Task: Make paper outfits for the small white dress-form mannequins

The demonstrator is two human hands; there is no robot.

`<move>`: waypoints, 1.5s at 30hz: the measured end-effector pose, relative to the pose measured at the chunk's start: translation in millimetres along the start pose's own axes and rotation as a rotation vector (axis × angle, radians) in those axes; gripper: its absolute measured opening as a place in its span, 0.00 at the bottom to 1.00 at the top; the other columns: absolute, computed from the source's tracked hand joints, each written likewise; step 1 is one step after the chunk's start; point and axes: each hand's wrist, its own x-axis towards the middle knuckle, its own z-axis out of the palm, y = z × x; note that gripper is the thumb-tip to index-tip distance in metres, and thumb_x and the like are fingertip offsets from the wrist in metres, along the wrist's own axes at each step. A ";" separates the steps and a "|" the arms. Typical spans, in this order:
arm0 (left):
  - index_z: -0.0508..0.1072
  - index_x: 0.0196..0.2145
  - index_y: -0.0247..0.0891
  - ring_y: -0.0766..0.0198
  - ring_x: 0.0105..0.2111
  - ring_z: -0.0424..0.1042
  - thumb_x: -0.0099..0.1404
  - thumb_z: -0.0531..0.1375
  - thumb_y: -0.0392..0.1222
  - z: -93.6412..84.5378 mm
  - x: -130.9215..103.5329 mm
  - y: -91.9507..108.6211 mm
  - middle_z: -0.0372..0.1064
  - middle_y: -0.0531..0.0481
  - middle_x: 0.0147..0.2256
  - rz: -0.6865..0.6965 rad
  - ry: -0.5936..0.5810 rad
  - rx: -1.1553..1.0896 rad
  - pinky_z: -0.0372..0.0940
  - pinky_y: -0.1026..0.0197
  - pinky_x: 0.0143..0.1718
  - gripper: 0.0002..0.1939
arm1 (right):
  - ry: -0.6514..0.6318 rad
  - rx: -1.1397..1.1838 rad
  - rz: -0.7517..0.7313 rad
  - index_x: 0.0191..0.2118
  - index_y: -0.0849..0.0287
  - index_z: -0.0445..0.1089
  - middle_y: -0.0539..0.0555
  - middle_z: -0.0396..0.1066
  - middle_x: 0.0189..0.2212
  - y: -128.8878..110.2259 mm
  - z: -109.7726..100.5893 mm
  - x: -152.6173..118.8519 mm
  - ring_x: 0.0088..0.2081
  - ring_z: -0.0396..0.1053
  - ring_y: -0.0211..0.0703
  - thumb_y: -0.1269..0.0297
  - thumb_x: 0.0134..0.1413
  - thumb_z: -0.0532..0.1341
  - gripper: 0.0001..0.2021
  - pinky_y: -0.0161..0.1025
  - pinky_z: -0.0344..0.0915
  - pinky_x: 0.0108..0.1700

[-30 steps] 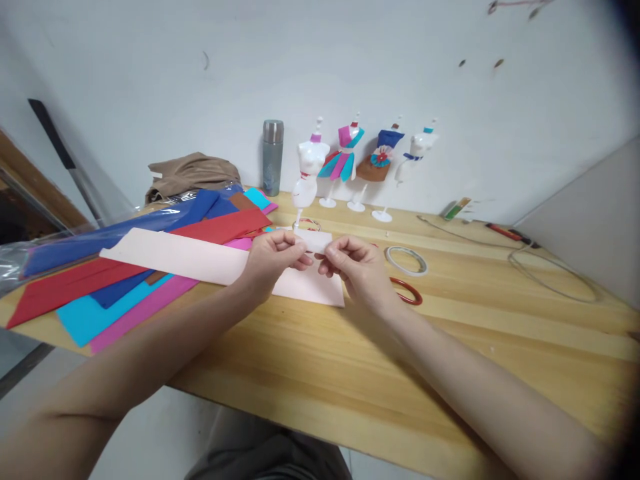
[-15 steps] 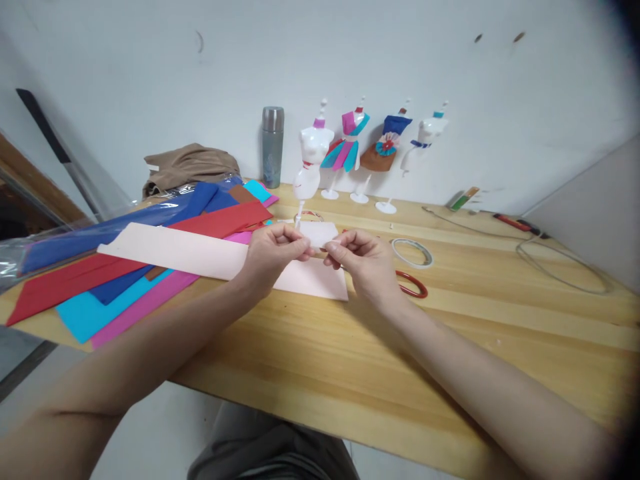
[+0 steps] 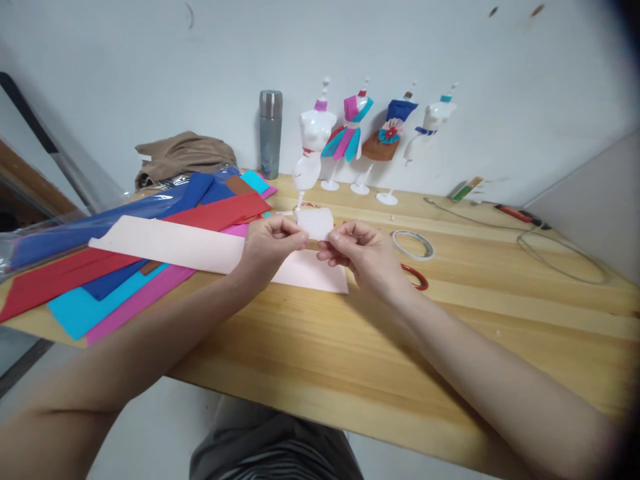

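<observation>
Between my hands is a small pale pink piece of paper [image 3: 315, 223], held up in front of the nearest mini mannequin [image 3: 316, 130]. My left hand [image 3: 267, 248] pinches its lower left corner between thumb and fingers. The lower right corner is pinched by my right hand [image 3: 363, 253]. Under my hands, a long pale pink paper strip [image 3: 175, 245] lies across the table, its right end showing below the small piece. That mannequin is white, with a purple band at the neck and a thin red one at the waist.
Coloured paper sheets [image 3: 115, 303] are piled at left beside a brown cloth [image 3: 187, 159]. A thermos [image 3: 271, 133] stands near the wall by several dressed mannequins [image 3: 390, 130]. To the right lie a white tape roll [image 3: 413, 245], a red ring [image 3: 417, 277] and a cable [image 3: 560, 270].
The small paper has tilted more upright, showing more of its face, and sits slightly left. Both hands keep their pinch. The whole view has shifted a little.
</observation>
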 end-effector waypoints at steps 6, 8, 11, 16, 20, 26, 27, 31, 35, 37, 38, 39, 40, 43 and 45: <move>0.73 0.22 0.34 0.66 0.24 0.74 0.48 0.68 0.36 -0.2 0.6 2.5 0.74 0.51 0.21 -0.087 -0.022 -0.038 0.69 0.64 0.30 0.07 | 0.043 0.044 -0.034 0.24 0.56 0.70 0.49 0.74 0.21 2.0 -0.3 3.8 0.26 0.73 0.38 0.57 0.33 0.75 0.16 0.37 0.70 0.31; 0.72 0.23 0.33 0.64 0.25 0.76 0.49 0.68 0.35 -0.4 0.6 4.6 0.74 0.50 0.21 -0.141 -0.034 -0.056 0.70 0.63 0.30 0.07 | 0.052 0.009 -0.063 0.24 0.56 0.70 0.50 0.75 0.22 1.9 0.1 2.9 0.25 0.72 0.38 0.58 0.35 0.75 0.14 0.39 0.71 0.32; 0.71 0.23 0.33 0.63 0.25 0.77 0.49 0.68 0.35 -1.4 1.0 4.5 0.74 0.49 0.20 -0.186 -0.054 -0.064 0.71 0.64 0.29 0.08 | 0.063 -0.053 -0.107 0.24 0.55 0.70 0.50 0.75 0.22 1.7 0.1 0.8 0.25 0.71 0.39 0.59 0.40 0.72 0.11 0.41 0.71 0.33; 0.71 0.24 0.33 0.65 0.26 0.77 0.50 0.68 0.36 -3.1 1.8 -0.8 0.75 0.49 0.22 -0.137 -0.097 -0.086 0.71 0.65 0.30 0.09 | 0.094 -0.106 -0.153 0.24 0.54 0.69 0.50 0.74 0.21 2.5 -1.0 -0.3 0.24 0.71 0.40 0.61 0.43 0.70 0.09 0.42 0.70 0.31; 0.70 0.23 0.33 0.67 0.24 0.76 0.50 0.67 0.34 -1.1 0.6 1.1 0.73 0.51 0.20 -0.115 -0.097 -0.072 0.70 0.67 0.28 0.07 | 0.117 -0.120 -0.211 0.24 0.54 0.69 0.48 0.72 0.20 1.8 0.9 -0.2 0.23 0.71 0.40 0.63 0.41 0.71 0.10 0.40 0.69 0.28; 0.70 0.25 0.34 0.67 0.24 0.75 0.51 0.65 0.32 -0.6 2.0 2.2 0.72 0.54 0.20 -0.044 -0.114 -0.029 0.69 0.67 0.27 0.06 | 0.133 -0.105 -0.346 0.25 0.53 0.69 0.47 0.72 0.21 1.2 2.9 -2.1 0.24 0.71 0.40 0.65 0.41 0.71 0.09 0.39 0.68 0.26; 0.71 0.26 0.34 0.67 0.24 0.75 0.51 0.65 0.32 -1.6 3.0 0.9 0.72 0.54 0.21 -0.011 -0.121 -0.006 0.69 0.67 0.28 0.05 | 0.126 -0.118 -0.363 0.25 0.52 0.70 0.47 0.72 0.22 1.6 2.4 -2.3 0.24 0.72 0.41 0.65 0.42 0.71 0.08 0.40 0.69 0.27; 0.78 0.31 0.34 0.69 0.25 0.72 0.53 0.65 0.32 -6.4 5.9 -4.2 0.73 0.53 0.24 0.193 -0.108 0.190 0.68 0.66 0.29 0.05 | 0.123 -0.158 -0.392 0.29 0.51 0.74 0.49 0.75 0.27 4.2 -0.3 -2.5 0.28 0.73 0.42 0.63 0.44 0.70 0.05 0.43 0.72 0.34; 0.80 0.33 0.36 0.68 0.30 0.73 0.55 0.64 0.32 -10.0 6.5 -6.4 0.77 0.51 0.30 0.390 -0.077 0.398 0.68 0.66 0.35 0.07 | 0.127 -0.204 -0.389 0.33 0.51 0.76 0.50 0.77 0.31 7.5 -2.8 -1.9 0.31 0.73 0.43 0.63 0.45 0.70 0.06 0.45 0.73 0.39; 0.80 0.34 0.37 0.68 0.31 0.73 0.56 0.64 0.31 -11.5 7.3 -7.1 0.78 0.51 0.32 0.458 -0.076 0.460 0.68 0.66 0.36 0.08 | 0.128 -0.233 -0.401 0.34 0.51 0.77 0.50 0.77 0.31 9.3 -4.4 -1.1 0.32 0.73 0.43 0.63 0.45 0.70 0.07 0.46 0.72 0.40; 0.81 0.35 0.37 0.68 0.31 0.74 0.56 0.64 0.31 -12.3 7.9 -7.4 0.78 0.51 0.32 0.488 -0.075 0.484 0.68 0.66 0.36 0.09 | 0.129 -0.252 -0.414 0.35 0.51 0.77 0.50 0.77 0.31 10.1 -5.3 -0.5 0.32 0.72 0.43 0.63 0.44 0.70 0.08 0.46 0.71 0.41; 0.81 0.36 0.37 0.68 0.31 0.74 0.57 0.64 0.31 -13.1 8.6 -7.7 0.78 0.51 0.32 0.517 -0.075 0.505 0.68 0.66 0.35 0.09 | 0.129 -0.276 -0.431 0.35 0.51 0.78 0.50 0.76 0.32 10.8 -6.1 0.1 0.32 0.72 0.43 0.64 0.45 0.69 0.08 0.46 0.71 0.41; 0.81 0.36 0.37 0.68 0.31 0.74 0.57 0.64 0.31 -14.0 9.4 -8.0 0.78 0.51 0.32 0.544 -0.073 0.525 0.68 0.66 0.35 0.09 | 0.129 -0.302 -0.448 0.36 0.51 0.78 0.51 0.76 0.32 11.2 -6.8 0.6 0.33 0.72 0.43 0.64 0.45 0.69 0.09 0.46 0.71 0.41; 0.80 0.36 0.37 0.67 0.31 0.74 0.58 0.64 0.31 -15.9 10.9 -8.7 0.78 0.51 0.31 0.624 -0.064 0.588 0.67 0.66 0.35 0.08 | 0.129 -0.377 -0.492 0.36 0.51 0.77 0.51 0.76 0.32 11.1 -7.9 1.4 0.33 0.72 0.44 0.63 0.48 0.67 0.07 0.46 0.71 0.41; 0.80 0.35 0.38 0.67 0.32 0.74 0.59 0.63 0.31 -16.3 11.0 -8.8 0.78 0.52 0.31 0.662 -0.062 0.625 0.67 0.66 0.36 0.07 | 0.134 -0.415 -0.514 0.35 0.51 0.77 0.51 0.76 0.32 10.2 -7.7 1.0 0.33 0.72 0.44 0.63 0.49 0.66 0.05 0.46 0.71 0.40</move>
